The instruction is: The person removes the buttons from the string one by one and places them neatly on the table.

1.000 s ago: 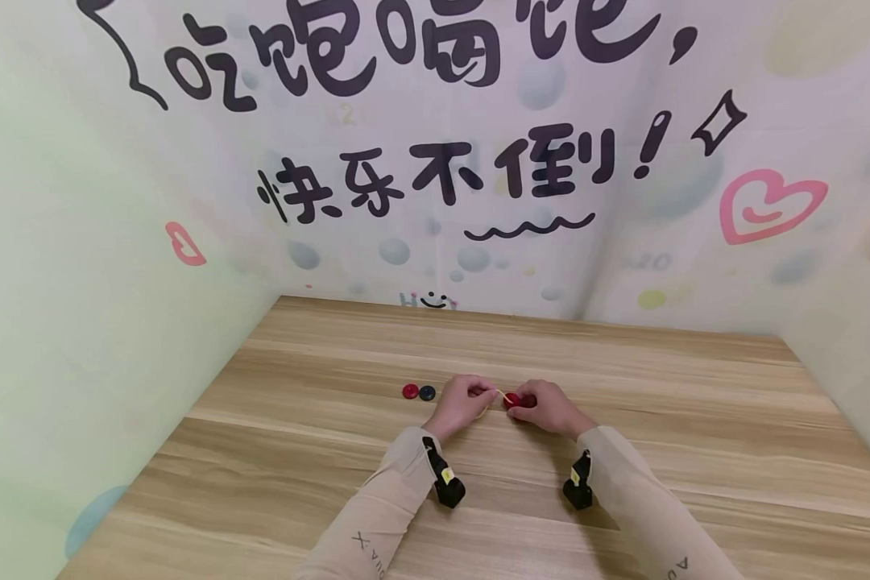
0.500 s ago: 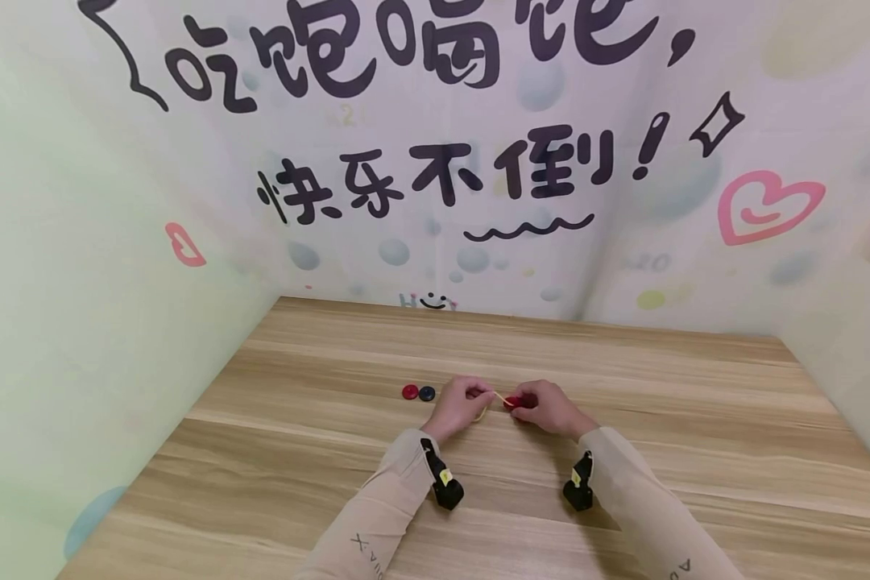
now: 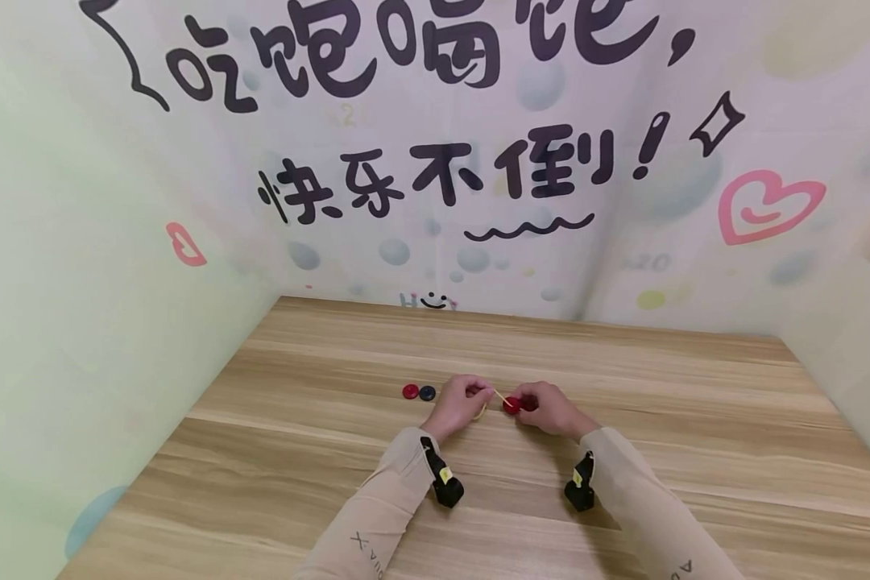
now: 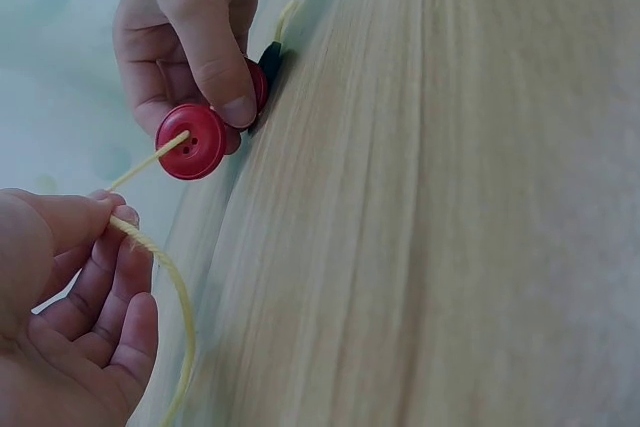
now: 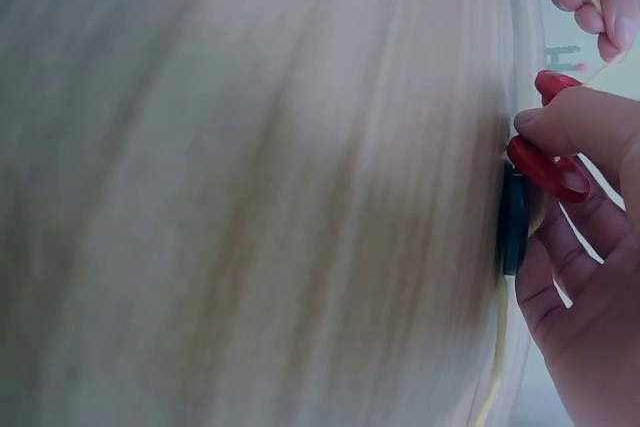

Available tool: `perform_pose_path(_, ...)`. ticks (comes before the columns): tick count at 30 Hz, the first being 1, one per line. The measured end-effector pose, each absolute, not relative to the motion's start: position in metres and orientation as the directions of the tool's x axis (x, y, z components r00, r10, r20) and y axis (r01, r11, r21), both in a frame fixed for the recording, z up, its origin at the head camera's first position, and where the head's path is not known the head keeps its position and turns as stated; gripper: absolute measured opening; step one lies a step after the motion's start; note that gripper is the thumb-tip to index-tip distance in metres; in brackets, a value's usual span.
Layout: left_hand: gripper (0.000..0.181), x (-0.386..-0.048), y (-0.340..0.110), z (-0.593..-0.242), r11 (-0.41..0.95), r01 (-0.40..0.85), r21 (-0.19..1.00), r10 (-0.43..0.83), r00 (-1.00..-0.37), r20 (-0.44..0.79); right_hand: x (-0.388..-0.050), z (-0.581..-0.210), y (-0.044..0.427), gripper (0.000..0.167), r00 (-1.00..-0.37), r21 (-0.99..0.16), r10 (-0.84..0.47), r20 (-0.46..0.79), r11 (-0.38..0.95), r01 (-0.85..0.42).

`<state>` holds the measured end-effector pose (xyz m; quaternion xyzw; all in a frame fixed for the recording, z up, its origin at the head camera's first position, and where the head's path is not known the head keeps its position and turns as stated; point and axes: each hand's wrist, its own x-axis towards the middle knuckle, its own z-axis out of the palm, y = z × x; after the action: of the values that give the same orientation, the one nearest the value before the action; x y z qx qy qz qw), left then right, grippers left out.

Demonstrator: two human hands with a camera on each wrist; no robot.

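A yellow cord (image 4: 183, 317) runs through a hole of a round red button (image 4: 192, 142). My left hand (image 4: 80, 297) pinches this cord between thumb and fingertips, and a short straight stretch leads from there to the button. My right hand (image 5: 600, 297) holds a second red button (image 5: 548, 171) under its thumb, close beside the first one. Below it, a dark button (image 5: 513, 219) sits on the same cord near the tabletop, and the cord's tail trails away past it. Both hands (image 3: 460, 407) (image 3: 551, 407) work low over the table.
Left of my left hand, a loose red button (image 3: 410, 391) and a dark blue button (image 3: 427, 393) lie side by side on the wooden table (image 3: 319, 467). A printed cloth backdrop (image 3: 435, 266) stands behind the table and along its sides.
The first red button has dropped slightly and now shows more of its face beside my right fingers. The cord between it and my left hand looks a little longer. Both hands stay nearly in place.
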<state>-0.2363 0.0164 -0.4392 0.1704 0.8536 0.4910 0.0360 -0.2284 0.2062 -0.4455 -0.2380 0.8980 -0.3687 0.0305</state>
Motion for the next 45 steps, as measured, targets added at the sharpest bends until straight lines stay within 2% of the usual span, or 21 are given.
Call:
perform_pose_path(6,0.013,-0.2357,0.0160,-0.4391,0.459,0.277,0.844,0.334,-0.934,0.125,-0.2277,-0.4453,0.2063,0.003,-0.884,-0.679,-0.451,0.125,0.610,-0.408)
perform_pose_path(11,0.013,-0.2358,0.0155,-0.4406,0.457,0.270,0.848,0.334,-0.935,0.118,-0.2266,-0.4442,0.2051,0.008,-0.892,-0.695,-0.433,0.128,0.603,-0.392)
perform_pose_path(19,0.013,-0.2340,0.0133,-0.4430,0.465,0.265,0.845,0.340,-0.934,0.106,-0.2243,-0.4436,0.2029,0.005,-0.898,-0.723,-0.413,0.153,0.572,-0.387)
perform_pose_path(31,0.012,-0.2334,0.0136,-0.4433,0.466,0.321,0.824,0.364,-0.919,0.152,-0.2260,-0.4410,0.2003,0.007,-0.901,-0.657,-0.297,0.316,0.617,-0.433)
perform_pose_path(45,0.015,-0.2339,0.0145,-0.4416,0.459,0.299,0.837,0.351,-0.926,0.138,-0.2274,-0.4429,0.1991,0.008,-0.944,-0.738,-0.257,0.206,0.592,-0.323)
